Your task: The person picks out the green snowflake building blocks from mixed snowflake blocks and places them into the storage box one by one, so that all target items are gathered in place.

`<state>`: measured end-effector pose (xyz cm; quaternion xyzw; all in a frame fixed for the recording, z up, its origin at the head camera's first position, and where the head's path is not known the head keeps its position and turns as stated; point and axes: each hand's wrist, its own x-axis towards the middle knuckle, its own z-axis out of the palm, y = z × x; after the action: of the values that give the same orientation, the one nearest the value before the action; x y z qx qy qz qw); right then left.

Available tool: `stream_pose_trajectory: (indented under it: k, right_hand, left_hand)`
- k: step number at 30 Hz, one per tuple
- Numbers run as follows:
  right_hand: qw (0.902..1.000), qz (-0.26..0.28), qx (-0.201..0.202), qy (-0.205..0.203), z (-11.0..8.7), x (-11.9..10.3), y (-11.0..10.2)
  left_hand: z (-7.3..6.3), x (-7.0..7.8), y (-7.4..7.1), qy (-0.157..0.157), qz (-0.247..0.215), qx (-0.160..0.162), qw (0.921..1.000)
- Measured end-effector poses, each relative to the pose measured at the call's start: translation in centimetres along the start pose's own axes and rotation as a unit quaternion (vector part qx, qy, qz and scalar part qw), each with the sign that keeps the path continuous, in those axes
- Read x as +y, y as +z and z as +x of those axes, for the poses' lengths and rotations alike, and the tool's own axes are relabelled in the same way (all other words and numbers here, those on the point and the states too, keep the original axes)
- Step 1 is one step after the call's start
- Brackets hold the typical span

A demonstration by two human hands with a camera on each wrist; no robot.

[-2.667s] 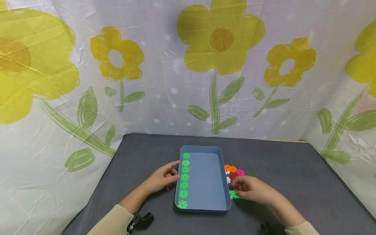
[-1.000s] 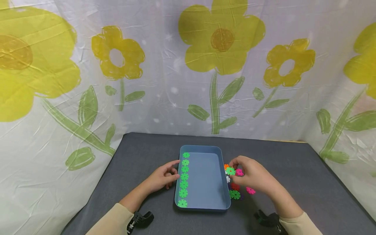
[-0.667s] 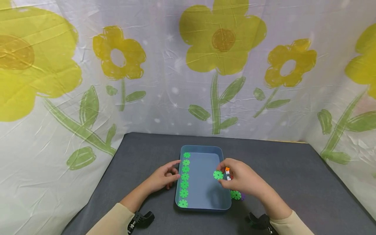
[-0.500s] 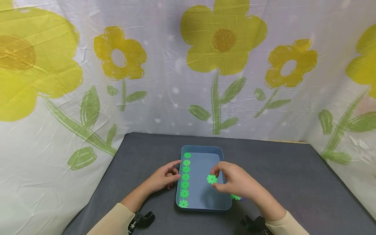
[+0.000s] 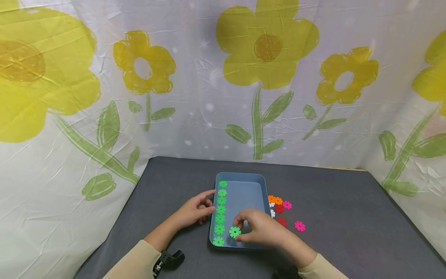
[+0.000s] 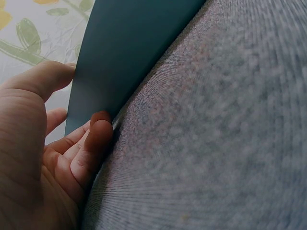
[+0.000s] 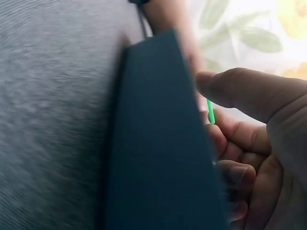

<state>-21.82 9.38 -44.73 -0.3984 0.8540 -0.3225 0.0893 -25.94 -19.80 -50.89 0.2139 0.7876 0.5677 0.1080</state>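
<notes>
A blue rectangular tray (image 5: 245, 197) lies on the table, a column of bright green notched snowflake discs (image 5: 220, 209) along its left inner side. My right hand (image 5: 259, 229) pinches another green snowflake disc (image 5: 235, 231) between thumb and fingers, over the tray's near left part, just right of that column. In the right wrist view this disc shows edge-on as a thin green strip (image 7: 211, 112) beyond the tray's dark wall (image 7: 158, 139). My left hand (image 5: 195, 210) rests its fingertips against the tray's left side, fingers relaxed; the left wrist view shows them at the outer wall (image 6: 129, 48).
Right of the tray lie loose snowflake discs: orange (image 5: 278, 200), red (image 5: 281, 221), white and pink, with one pink disc (image 5: 299, 226) farther right. My right forearm covers part of that area. A dark grey cloth (image 5: 334, 201) covers the table; a flower-printed curtain (image 5: 195, 128) stands behind it.
My right hand picked a green disc from the pile and carried it left over the tray, then toward its near left part. Some pile discs were shifted. My left hand stayed at the tray's side.
</notes>
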Motion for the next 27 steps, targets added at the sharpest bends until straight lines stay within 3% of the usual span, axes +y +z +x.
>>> stream_pose_trajectory:
  k: [9,19,27]
  right_hand:
    - [0.9988,-0.022,-0.043,-0.010,0.9,1.3,2.2]
    - [0.9973,-0.027,-0.069,-0.005,1.0,1.0,2.1]
    - [0.9987,-0.038,-0.033,-0.004,0.6,0.4,0.7]
  left_hand:
    - [0.1,-0.2,0.0,-0.002,-0.003,0.000,1.0000]
    - [0.1,-0.3,-0.1,0.003,-0.009,-0.002,0.9999]
    - [0.2,-0.3,0.0,-0.003,-0.003,0.001,1.0000]
